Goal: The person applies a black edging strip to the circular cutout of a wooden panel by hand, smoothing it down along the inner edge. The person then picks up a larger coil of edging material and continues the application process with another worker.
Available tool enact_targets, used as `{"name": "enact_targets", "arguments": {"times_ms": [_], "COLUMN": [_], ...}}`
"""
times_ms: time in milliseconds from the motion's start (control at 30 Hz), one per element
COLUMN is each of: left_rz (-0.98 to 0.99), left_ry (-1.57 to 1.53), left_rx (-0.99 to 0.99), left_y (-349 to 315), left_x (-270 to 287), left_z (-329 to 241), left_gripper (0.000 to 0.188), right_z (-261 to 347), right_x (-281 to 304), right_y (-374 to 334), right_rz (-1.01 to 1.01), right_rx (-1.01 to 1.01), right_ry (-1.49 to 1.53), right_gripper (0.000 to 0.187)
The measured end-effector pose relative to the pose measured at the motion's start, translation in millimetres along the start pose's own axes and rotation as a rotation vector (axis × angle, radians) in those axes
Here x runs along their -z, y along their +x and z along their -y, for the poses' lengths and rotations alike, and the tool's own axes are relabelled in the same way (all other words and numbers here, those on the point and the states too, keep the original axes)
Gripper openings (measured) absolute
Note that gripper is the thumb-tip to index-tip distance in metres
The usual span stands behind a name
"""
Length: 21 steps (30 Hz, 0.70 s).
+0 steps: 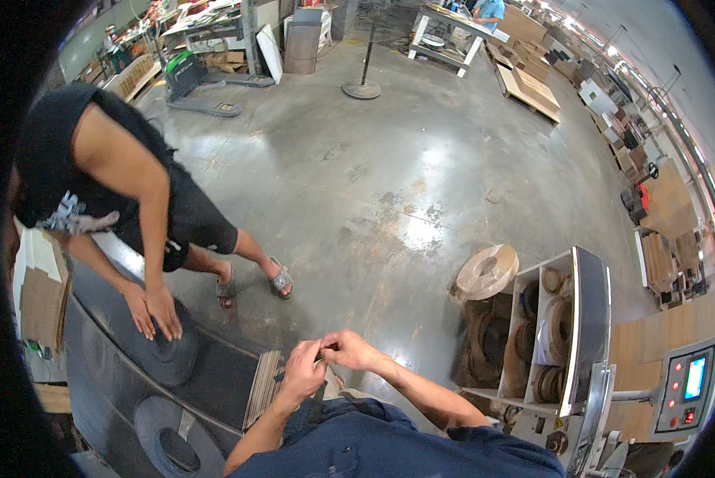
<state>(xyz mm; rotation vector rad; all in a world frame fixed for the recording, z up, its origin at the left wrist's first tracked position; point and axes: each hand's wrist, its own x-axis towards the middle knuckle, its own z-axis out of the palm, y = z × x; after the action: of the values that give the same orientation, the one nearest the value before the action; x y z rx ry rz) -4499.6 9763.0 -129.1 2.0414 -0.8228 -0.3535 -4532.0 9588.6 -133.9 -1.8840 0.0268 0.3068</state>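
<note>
My left hand (302, 373) and my right hand (351, 350) meet in front of my body, fingers closed and fingertips close together. A small dark thing seems to lie between them, too small to make out. Just left of my left hand, a stack of thin light-brown strips or boards (260, 390) rests at the end of a dark work surface (222, 346). Farther left on that surface lies a dark flat coil (166, 370), with a co-worker's two hands (152, 312) pressed on it. Nearer to me is a second dark coil (146, 418) with an open centre.
The co-worker (102, 159) stands at the left, bent over the surface. At my right is a shelf rack (589, 319) with several coils, a wrapped coil (487, 271) beside it, and a control panel (686, 386) on an arm. A pallet jack (202, 92) stands farther back.
</note>
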Motion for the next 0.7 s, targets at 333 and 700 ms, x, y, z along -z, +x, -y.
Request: {"name": "enact_targets", "arguments": {"times_ms": [333,700], "left_rz": [0.451,0.568], "left_ry": [-0.239,0.032], "left_rx": [0.117,-0.072], "left_y": [239.8,539.1], "left_x": [-64.1,-194.0], "left_z": [-19.7,-74.5], "left_gripper": [0.023,0.024], "right_z": [-60.1,-111.7], "right_x": [209.0,457.4], "right_y": [26.9,48.9], "right_rz": [-0.247,-0.918], "right_rx": [-0.176,-0.264], "right_ry": [0.136,0.066], "right_gripper": [0.015,0.011]}}
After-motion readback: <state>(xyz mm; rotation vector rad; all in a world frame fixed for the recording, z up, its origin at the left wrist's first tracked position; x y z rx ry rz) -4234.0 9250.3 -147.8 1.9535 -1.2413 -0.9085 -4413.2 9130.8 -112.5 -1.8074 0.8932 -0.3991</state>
